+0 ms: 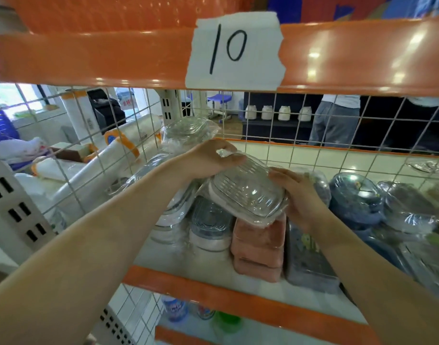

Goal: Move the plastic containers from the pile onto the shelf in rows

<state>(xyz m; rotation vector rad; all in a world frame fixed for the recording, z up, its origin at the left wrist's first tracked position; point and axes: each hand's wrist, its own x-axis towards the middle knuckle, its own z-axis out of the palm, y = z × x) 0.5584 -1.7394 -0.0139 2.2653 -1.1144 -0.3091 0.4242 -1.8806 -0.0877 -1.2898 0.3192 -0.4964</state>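
I am gripping the wrapped container (pixel 248 192) with my left hand (pixel 208 158) and right hand (pixel 298 195) at opposite ends, judging it light and slippery.

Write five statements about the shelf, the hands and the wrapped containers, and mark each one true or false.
1. Both hands hold the clear-lidded container. True: the left hand grips its far end, the right hand its near side.
2. The held container rests above the pink containers. True.
3. The paper label reads 25. False: it reads 10.
4. The shelf has a solid back panel. False: a wire grid backs it.
5. The blue containers sit left of the pink ones. False: they sit to the right.
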